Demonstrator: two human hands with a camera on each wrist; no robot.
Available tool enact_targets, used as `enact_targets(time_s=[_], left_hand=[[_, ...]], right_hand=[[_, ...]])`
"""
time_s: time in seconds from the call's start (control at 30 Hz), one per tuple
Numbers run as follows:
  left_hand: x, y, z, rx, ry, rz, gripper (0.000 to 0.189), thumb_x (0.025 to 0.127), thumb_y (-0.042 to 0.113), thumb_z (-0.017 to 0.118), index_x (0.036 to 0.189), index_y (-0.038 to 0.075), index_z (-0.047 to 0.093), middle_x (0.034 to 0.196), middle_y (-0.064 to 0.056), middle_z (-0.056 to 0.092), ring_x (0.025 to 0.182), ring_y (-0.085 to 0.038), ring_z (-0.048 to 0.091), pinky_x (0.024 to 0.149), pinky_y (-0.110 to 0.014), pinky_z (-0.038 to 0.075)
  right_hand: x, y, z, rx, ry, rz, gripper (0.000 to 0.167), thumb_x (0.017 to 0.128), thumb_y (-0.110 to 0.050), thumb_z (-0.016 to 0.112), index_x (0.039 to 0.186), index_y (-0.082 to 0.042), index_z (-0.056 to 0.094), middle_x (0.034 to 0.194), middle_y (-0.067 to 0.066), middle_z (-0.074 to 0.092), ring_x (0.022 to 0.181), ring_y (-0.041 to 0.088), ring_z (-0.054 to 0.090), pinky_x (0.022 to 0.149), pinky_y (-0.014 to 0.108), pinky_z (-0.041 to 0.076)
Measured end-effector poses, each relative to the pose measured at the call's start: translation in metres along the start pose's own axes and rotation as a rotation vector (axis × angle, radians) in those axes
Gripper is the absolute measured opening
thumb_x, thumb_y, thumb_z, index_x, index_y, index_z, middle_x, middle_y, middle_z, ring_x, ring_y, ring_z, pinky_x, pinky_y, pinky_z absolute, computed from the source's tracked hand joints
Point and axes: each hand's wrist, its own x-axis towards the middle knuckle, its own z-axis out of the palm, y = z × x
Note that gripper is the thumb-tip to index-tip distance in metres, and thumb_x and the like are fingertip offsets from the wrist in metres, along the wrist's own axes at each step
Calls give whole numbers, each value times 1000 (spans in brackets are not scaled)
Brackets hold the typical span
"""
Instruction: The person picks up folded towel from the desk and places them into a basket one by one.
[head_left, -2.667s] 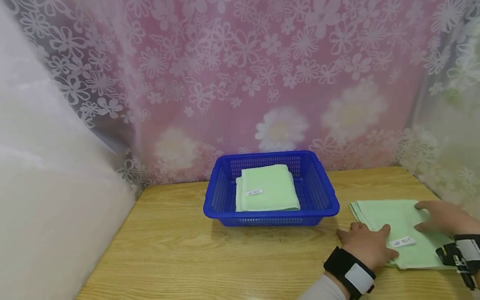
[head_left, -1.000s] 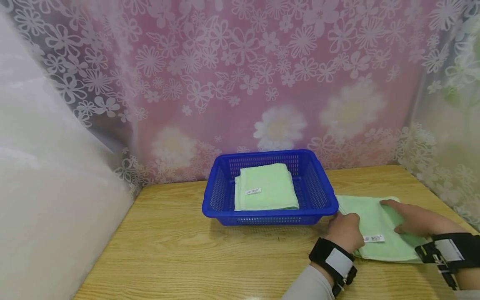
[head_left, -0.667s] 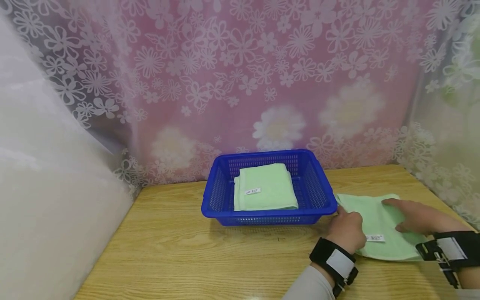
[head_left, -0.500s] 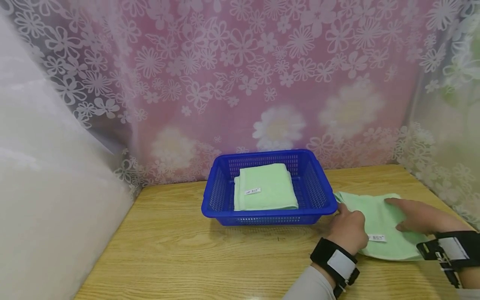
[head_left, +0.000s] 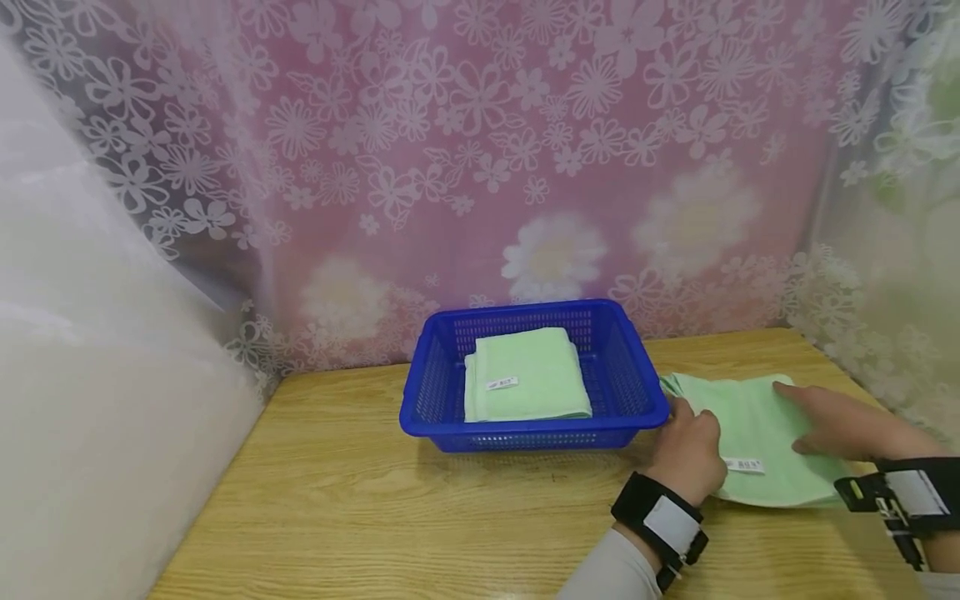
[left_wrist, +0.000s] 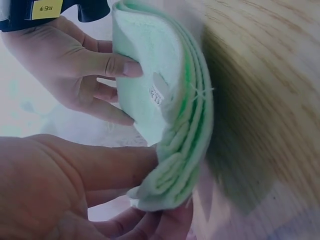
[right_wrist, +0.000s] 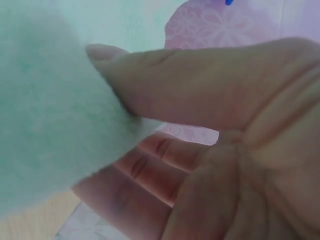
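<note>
A folded light-green towel (head_left: 757, 425) with a small white label is held between both hands, right of the blue basket. My left hand (head_left: 686, 454) pinches its left edge, thumb on top and fingers beneath; the left wrist view shows the towel's stacked layers (left_wrist: 175, 160) bunched there, with a shadow on the wood below. On the opposite side my right hand (head_left: 843, 421) grips the towel, its thumb (right_wrist: 165, 85) lying on the upper face and its fingers (right_wrist: 145, 170) under it. Another folded green towel (head_left: 528, 375) lies inside the basket.
The blue plastic basket (head_left: 517, 427) with perforated walls stands at the back middle of the wooden table (head_left: 360, 500), its right rim close to my left hand. A pink floral curtain (head_left: 450, 167) hangs behind, and a white sheet (head_left: 97, 400) borders the left.
Both hands have shifted left with the towel, toward the basket. My left hand went from spread fingers on the towel to pinching its left edge, and the towel has risen slightly.
</note>
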Motion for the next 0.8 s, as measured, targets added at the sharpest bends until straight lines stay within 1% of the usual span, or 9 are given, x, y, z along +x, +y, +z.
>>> enact_targets(time_s=[0.1, 0.3, 0.43, 0.5, 0.53, 0.6, 0.67, 0.77, 0.8], left_hand=[[-1, 1, -3, -9, 34, 8, 20, 80, 18, 82, 94, 20, 68, 111, 1, 53, 69, -7, 50, 57, -20, 39], [-4, 7, -13, -46, 93, 25, 59, 79, 22, 83, 134, 25, 61, 119, 4, 51, 82, -5, 52, 63, -19, 43], [-8, 11, -26, -109, 102, 55, 65, 80, 17, 81, 139, 28, 57, 124, 5, 49, 73, -4, 49, 55, -19, 38], [-10, 12, -34, -147, 94, 77, 66, 81, 14, 79, 140, 28, 56, 126, 5, 48, 68, -4, 46, 51, -19, 36], [-10, 12, -39, -162, 90, 88, 65, 81, 12, 79, 140, 28, 55, 126, 6, 47, 67, -5, 45, 51, -18, 36], [-12, 11, -48, -180, 85, 112, 65, 82, 11, 78, 140, 27, 55, 126, 5, 47, 67, -4, 45, 52, -16, 37], [-13, 8, -57, -189, 91, 127, 65, 82, 11, 78, 141, 26, 54, 125, 5, 47, 69, -4, 45, 54, -15, 37], [-14, 2, -68, -210, 98, 130, 68, 83, 10, 76, 145, 24, 53, 125, 5, 47, 73, -4, 46, 57, -13, 36], [-14, 0, -71, -225, 97, 126, 69, 83, 9, 76, 146, 24, 52, 125, 5, 47, 75, -4, 46, 57, -14, 36]], right_hand=[[-1, 4, -3, -16, 54, -14, 83, 69, -3, 85, 128, 31, 39, 118, 49, 51, 105, 55, 57, 83, 59, 49], [-13, 3, -17, 36, 132, -13, 83, 72, 0, 82, 133, 31, 34, 123, 52, 44, 104, 56, 55, 74, 51, 51], [-26, 1, -28, 109, 179, -32, 72, 78, 4, 76, 139, 19, 41, 131, 49, 41, 72, 34, 61, 63, 38, 51], [-32, 0, -34, 133, 197, -36, 64, 80, 5, 74, 138, 15, 47, 119, 41, 54, 52, 16, 47, 54, 29, 43], [-35, 0, -38, 144, 213, -32, 60, 81, 5, 74, 135, 13, 51, 103, 33, 61, 48, 9, 36, 51, 26, 38], [-41, -1, -45, 147, 228, -20, 55, 82, 4, 73, 133, 14, 54, 99, 32, 60, 48, 2, 34, 50, 23, 38], [-46, -3, -52, 157, 244, 0, 56, 84, 2, 73, 134, 15, 52, 100, 33, 56, 53, -1, 43, 51, 23, 41], [-51, -7, -57, 167, 277, 6, 57, 86, 0, 73, 136, 16, 49, 130, 47, 38, 62, 0, 55, 55, 23, 44], [-51, -9, -58, 168, 288, 5, 58, 87, -1, 73, 137, 15, 48, 131, 46, 37, 61, 1, 55, 55, 23, 44]])
